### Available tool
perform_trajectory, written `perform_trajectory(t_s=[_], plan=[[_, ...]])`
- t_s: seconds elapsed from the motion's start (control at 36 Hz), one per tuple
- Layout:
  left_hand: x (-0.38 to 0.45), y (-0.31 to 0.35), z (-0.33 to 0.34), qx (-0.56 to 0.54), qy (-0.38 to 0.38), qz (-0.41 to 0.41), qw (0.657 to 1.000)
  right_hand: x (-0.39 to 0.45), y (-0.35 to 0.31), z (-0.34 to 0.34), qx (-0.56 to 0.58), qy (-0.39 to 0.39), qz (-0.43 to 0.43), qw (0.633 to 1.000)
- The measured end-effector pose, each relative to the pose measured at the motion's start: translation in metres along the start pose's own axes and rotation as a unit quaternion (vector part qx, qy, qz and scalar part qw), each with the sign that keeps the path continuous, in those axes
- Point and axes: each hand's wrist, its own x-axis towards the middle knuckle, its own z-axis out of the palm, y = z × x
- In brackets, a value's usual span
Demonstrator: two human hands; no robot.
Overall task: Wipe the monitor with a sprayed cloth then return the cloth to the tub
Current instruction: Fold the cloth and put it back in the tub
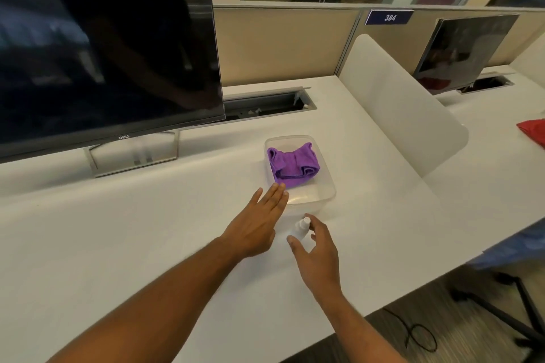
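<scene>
A black monitor [106, 62] stands dark at the left on a silver stand. To its right a clear plastic tub [321, 191] sits on the white desk with a folded purple cloth [292, 163] inside. My left hand [256, 224] is flat with fingers stretched, its tips at the tub's near left rim, holding nothing. A small white spray bottle [300, 230] stands just in front of the tub. My right hand [317, 256] is open around the bottle, thumb to its left and fingers to its right, not closed on it.
A white divider panel [404, 103] rises right of the tub. Behind the monitor is an open cable tray [265, 103] and a beige partition. A second monitor [463, 53] and a red cloth [533, 130] lie on the neighbouring desk. The desk edge runs near right.
</scene>
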Motion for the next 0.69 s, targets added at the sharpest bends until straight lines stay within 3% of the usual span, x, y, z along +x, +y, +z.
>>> perform_trajectory(t_s=[0.22, 0.33, 0.44, 0.53, 0.69], plan=[[0.002, 0.003, -0.006, -0.003, -0.022, -0.021, 1.0, 0.009, -0.006, -0.006, -0.005, 0.01, -0.036, 0.999], [0.003, 0.003, -0.007, -0.005, -0.033, -0.018, 0.999, 0.017, -0.022, -0.023, 0.03, 0.077, -0.133, 0.988], [0.003, 0.004, -0.01, -0.011, -0.037, -0.019, 0.999, 0.041, -0.045, -0.038, 0.059, 0.138, -0.174, 0.973], [0.003, 0.007, -0.01, -0.021, -0.045, -0.026, 0.998, 0.062, -0.062, -0.04, 0.058, 0.117, -0.165, 0.978], [0.003, 0.012, -0.015, -0.018, -0.063, -0.031, 0.997, 0.095, -0.061, -0.025, -0.053, 0.024, -0.109, 0.992]])
